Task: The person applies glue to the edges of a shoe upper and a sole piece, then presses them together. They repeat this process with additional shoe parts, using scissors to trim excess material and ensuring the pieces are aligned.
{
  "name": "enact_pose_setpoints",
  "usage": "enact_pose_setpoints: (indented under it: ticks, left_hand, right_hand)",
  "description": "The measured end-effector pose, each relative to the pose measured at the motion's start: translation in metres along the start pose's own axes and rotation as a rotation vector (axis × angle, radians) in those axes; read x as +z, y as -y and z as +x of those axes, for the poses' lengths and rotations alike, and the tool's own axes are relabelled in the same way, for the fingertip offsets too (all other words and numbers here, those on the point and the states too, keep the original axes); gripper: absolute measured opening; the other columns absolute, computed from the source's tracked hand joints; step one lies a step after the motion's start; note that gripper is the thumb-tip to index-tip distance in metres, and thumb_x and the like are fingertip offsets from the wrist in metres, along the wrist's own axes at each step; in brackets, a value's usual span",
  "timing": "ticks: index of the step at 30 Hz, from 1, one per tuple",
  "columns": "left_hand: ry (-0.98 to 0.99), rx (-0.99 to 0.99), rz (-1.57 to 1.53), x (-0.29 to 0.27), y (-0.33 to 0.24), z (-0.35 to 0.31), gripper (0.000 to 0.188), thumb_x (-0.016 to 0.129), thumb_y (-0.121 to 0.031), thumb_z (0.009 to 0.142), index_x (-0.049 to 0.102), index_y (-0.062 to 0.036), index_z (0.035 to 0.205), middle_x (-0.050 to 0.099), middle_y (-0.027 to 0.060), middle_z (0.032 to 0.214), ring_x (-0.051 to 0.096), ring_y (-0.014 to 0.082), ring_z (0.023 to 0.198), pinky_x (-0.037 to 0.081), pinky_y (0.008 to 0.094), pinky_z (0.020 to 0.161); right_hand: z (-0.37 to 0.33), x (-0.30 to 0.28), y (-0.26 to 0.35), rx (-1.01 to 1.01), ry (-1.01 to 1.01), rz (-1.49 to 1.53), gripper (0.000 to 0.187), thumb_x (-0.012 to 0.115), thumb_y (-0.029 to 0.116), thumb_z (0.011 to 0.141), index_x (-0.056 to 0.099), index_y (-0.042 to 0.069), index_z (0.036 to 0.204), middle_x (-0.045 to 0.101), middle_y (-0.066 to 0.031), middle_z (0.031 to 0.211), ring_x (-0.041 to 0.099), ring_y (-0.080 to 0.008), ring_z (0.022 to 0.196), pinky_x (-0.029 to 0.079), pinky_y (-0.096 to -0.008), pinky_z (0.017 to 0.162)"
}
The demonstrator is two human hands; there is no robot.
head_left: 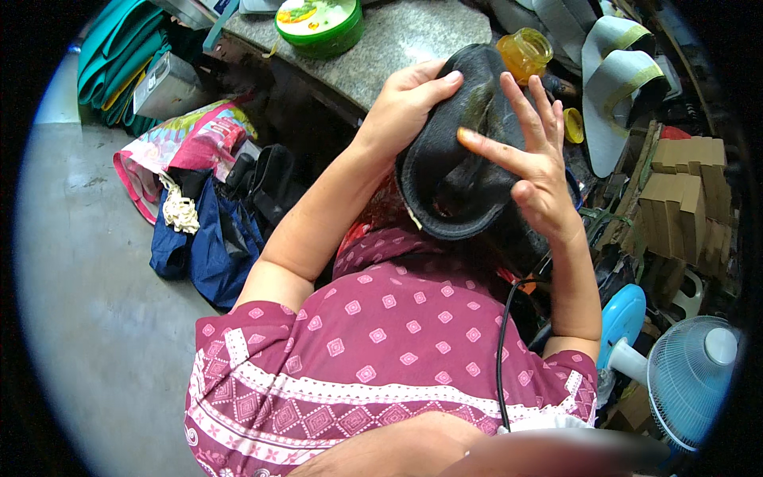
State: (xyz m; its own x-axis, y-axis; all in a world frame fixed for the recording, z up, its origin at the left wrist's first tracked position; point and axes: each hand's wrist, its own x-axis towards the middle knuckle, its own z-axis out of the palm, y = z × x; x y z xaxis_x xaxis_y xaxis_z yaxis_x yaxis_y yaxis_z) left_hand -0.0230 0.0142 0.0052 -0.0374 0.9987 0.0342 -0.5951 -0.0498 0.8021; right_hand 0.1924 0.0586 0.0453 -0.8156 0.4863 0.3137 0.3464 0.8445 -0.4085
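My left hand [407, 105] grips the upper left edge of a black felt piece [433, 179], thumb on top. The piece is curved and hollow, like a shoe upper, with a thick rolled rim towards me and a dull yellowish smear inside. Over its right side, my right hand [542, 171] has its fingers spread. The index fingertip carries an orange-yellow smear and is at the inner surface; I cannot tell whether it touches. Just beyond the felt piece is an uncovered glass jar [524, 52] of amber-yellow stuff, perhaps glue.
A grey speckled tabletop [405, 48] bears a round green tub [319, 32]. Grey felt pieces [606, 99] with yellowish bands lie at right, near a yellow lid [572, 126]. Brown cardboard pieces [675, 211] and a blue-white fan [690, 381] stand right. Bags [208, 238] sit on the floor left.
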Motion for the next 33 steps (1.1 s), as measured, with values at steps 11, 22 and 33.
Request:
enact_pose_setpoints:
  ticks: [11,22,33]
  left_hand:
    - [0.003,-0.027,-0.025,-0.013,-0.023,-0.017,0.031,0.063,-0.013,0.097,0.062,0.0056,0.122,0.072,0.0089,0.103,0.069,0.0114,0.083,0.057,0.0253,0.076]
    - [0.038,-0.038,-0.005,-0.023,-0.025,-0.019,0.032,0.064,-0.005,0.092,0.062,0.0068,0.122,0.071,0.0102,0.104,0.069,0.0129,0.085,0.058,0.0262,0.079]
    - [0.078,-0.011,0.258,-0.004,-0.034,-0.011,0.033,0.064,-0.009,0.094,0.063,0.0060,0.123,0.071,0.0068,0.105,0.066,0.0100,0.088,0.054,0.0244,0.080]
  right_hand:
    - [0.067,-0.058,-0.130,0.150,-0.103,-0.642,0.076,0.012,0.066,0.101,0.077,0.029,0.112,0.042,0.0007,0.156,0.025,-0.0290,0.149,0.011,-0.0559,0.121]
    - [0.089,-0.047,-0.126,0.034,0.102,-0.882,0.070,0.017,0.061,0.104,0.078,0.026,0.106,0.046,0.0055,0.153,0.028,-0.0250,0.148,0.010,-0.0672,0.116]
    - [0.055,-0.084,-0.060,-0.073,-0.122,-0.604,0.066,0.026,0.062,0.102,0.077,0.022,0.111,0.050,-0.0023,0.150,0.036,-0.0278,0.144,0.013,-0.0542,0.120]
